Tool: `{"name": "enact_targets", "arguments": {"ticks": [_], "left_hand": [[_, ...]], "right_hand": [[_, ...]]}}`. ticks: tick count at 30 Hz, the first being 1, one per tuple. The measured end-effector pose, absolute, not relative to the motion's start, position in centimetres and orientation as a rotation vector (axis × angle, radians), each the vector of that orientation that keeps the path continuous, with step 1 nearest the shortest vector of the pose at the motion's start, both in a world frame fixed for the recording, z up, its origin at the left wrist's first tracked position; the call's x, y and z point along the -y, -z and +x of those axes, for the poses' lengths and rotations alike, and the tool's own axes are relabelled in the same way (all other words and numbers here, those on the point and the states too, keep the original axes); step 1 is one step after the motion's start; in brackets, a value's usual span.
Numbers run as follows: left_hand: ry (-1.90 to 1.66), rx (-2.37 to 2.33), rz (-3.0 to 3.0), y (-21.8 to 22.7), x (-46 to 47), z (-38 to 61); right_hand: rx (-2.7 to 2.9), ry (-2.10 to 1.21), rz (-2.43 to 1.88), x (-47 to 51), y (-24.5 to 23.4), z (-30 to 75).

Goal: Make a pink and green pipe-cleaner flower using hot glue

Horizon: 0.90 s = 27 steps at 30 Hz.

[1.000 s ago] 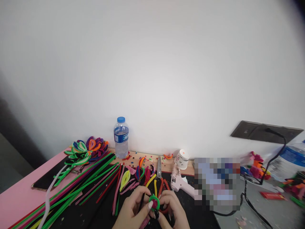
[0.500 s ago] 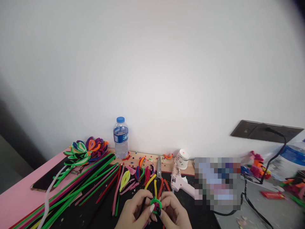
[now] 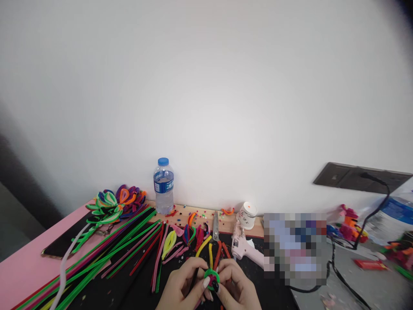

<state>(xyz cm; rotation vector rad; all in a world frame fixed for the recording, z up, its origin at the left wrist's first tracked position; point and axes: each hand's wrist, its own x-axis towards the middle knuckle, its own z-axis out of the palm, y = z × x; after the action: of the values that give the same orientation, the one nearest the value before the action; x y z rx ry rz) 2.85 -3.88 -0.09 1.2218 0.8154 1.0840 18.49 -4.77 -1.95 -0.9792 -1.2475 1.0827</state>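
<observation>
Low in the middle of the head view, my left hand (image 3: 183, 286) and my right hand (image 3: 237, 286) meet around a small round pipe cleaner piece (image 3: 212, 274), green on the rim and dark pink inside. Thumbs and fingers of both hands pinch it from either side. A dark strand runs by my left fingers; what it belongs to I cannot make out. Just beyond the fingertips lie yellow pipe cleaner pieces (image 3: 204, 246) and orange-red ones (image 3: 218, 253). Scissors (image 3: 216, 228) lie behind these, and a pink glue gun (image 3: 245, 249) is to the right.
Long pipe cleaners (image 3: 106, 258) spread leftward beside a pipe cleaner flower (image 3: 111, 204) and a phone (image 3: 61, 241). A water bottle (image 3: 164, 189) and an upturned paper cup (image 3: 248, 215) stand by the wall. A black cable (image 3: 343, 277) crosses the grey surface at right.
Both hands keep the same pinch on the green and pink piece, with only a very slight shift of the fingers. Everything else on the table stays put.
</observation>
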Motion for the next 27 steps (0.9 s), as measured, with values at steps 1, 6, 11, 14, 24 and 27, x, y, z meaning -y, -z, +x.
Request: {"name": "enact_targets", "arguments": {"ticks": [1, 6, 11, 14, 24, 27], "left_hand": [[-1.078, -0.821, 1.228, 0.0, 3.9, 2.9], [-1.054, -0.840, 1.279, -0.4, 3.9, 2.8], [-1.056, -0.828, 1.328, -0.8, 3.7, 2.6], [-1.054, -0.832, 1.348, -0.9, 3.7, 2.6], [-1.022, -0.822, 1.409, -1.1, 3.9, 2.5], [-1.015, -0.828, 1.395, -1.1, 4.0, 2.5]], "right_hand": [[1.252, -1.078, -0.987, 4.8, 1.8, 18.5], [1.271, -1.048, -1.033, 4.8, 1.2, 18.5], [1.263, -1.094, -0.991, 4.7, 1.5, 18.5], [1.226, -1.138, -0.984, 4.7, 2.0, 18.5], [1.260, -1.164, -1.019, 4.6, 2.3, 18.7], [1.250, -1.186, -1.024, 4.6, 2.1, 18.6]]}}
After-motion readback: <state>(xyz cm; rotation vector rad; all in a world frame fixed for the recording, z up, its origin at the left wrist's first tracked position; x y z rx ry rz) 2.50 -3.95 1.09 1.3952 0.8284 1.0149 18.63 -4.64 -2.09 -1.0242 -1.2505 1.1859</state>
